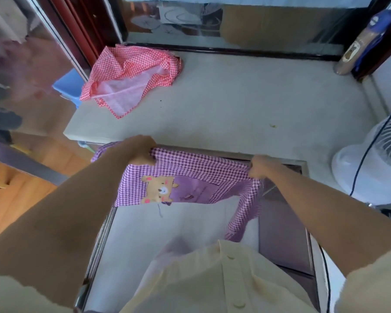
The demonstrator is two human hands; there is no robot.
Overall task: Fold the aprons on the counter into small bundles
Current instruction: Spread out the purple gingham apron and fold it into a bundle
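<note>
— What is the purple apron made of?
— Thin checked cloth, matt, with a smooth bear patch sewn on beside a plain purple panel that has a slight sheen.
— And the red apron at the worktop's far left corner?
— The same checked cloth, crumpled. Its pale underside looks thin and almost sheer.
— The worktop itself?
— Pale, matt and finely speckled, like stone. A dull metal strip runs along its near edge.
— Around it?
— The floor on the left is glossy orange wood, and the fan on the right is smooth white plastic. The panel behind the far edge is glossy and reflective.
</note>
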